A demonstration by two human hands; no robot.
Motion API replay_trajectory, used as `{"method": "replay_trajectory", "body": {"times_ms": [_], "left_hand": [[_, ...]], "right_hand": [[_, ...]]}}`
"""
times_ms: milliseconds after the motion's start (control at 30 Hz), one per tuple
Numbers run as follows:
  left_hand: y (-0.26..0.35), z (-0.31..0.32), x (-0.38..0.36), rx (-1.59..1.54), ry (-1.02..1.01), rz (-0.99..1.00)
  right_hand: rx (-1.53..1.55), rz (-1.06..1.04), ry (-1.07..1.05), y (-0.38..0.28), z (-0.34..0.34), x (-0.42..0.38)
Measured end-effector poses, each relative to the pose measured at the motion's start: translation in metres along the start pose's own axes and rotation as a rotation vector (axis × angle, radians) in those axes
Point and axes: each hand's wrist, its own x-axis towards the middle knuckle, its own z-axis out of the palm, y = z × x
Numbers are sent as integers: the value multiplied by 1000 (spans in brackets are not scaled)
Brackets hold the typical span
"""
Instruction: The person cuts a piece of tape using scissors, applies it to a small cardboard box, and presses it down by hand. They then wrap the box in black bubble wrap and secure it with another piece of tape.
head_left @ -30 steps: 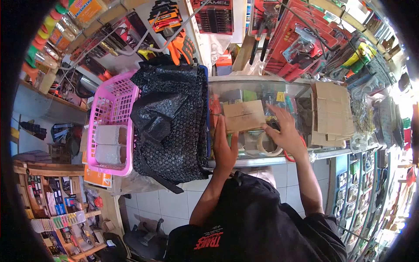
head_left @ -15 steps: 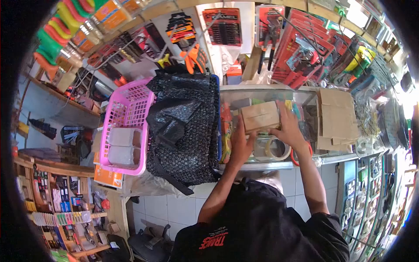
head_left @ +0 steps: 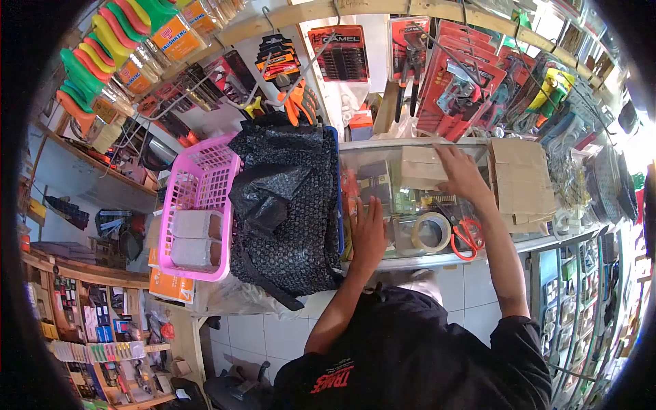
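My left hand [head_left: 367, 236] is over the left part of the glass counter [head_left: 403, 261], fingers spread and holding nothing. Beyond it to the right, my right hand [head_left: 461, 174] is open, its fingers stretched out beside a brown cardboard box [head_left: 421, 168] on the glass. Whether the fingertips touch the box is hard to tell. Nearer the front edge lie a roll of tape [head_left: 431, 232] and scissors with red handles [head_left: 467, 239]. Folded brown cardboard [head_left: 521, 179] rests to the right of my right hand.
Left of my hands, black bubble wrap [head_left: 287, 205] lies beside a pink basket [head_left: 166, 229] holding two wrapped blocks [head_left: 196, 239]. Packaged tools [head_left: 338, 55] hang above the counter's far side. Shelves of goods [head_left: 102, 307] stand at the lower left.
Both hands have let go of the brown box and moved apart. The box now lies on the glass near the far edge. The scissors and tape are more fully in view.
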Motion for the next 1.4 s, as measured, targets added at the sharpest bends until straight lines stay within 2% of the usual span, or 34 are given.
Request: {"method": "replay_trajectory", "body": {"times_ms": [167, 300, 400, 433, 533, 567, 633, 733, 767, 867, 967, 1100, 1200, 1333, 1400], "left_hand": [[11, -7, -10, 100, -131, 23], [22, -16, -32, 2, -236, 56], [29, -38, -47, -38, -310, 91], [28, -40, -54, -73, -324, 92], [28, -56, -61, -193, -384, 51], [29, -59, -64, -234, -410, 27], [26, -57, -71, -275, -384, 37], [29, -56, -75, -213, -371, 83], [31, -56, -75, -172, -368, 102], [31, -56, -77, -205, -352, 124], [33, -71, -76, -311, -398, 107], [35, -82, -74, -431, -339, 125], [40, -89, -70, -515, -324, 122], [50, -102, -59, -573, -281, 136], [53, -109, -56, -570, -273, 148]], "right_hand": [[-31, 115, 39, 9, 9, -13], [-1, 154, 103, -2, 4, -25], [-85, 34, 347, -4, 13, -48], [-33, 25, 364, -17, 5, -58], [58, 51, 237, -47, -10, -95], [178, 155, 113, -52, -13, -102], [421, 364, -137, -56, -15, -114], [233, 344, -67, -38, 24, -127], [393, 445, -58, -36, 29, -129], [266, 400, -58, -38, 19, -128], [384, 199, 242, -35, 0, -133], [469, 253, 305, -35, -39, -143], [510, 247, 260, -39, -58, -149], [526, 229, 271, -44, -62, -149], [488, 299, 235, -33, -56, -149]]}}
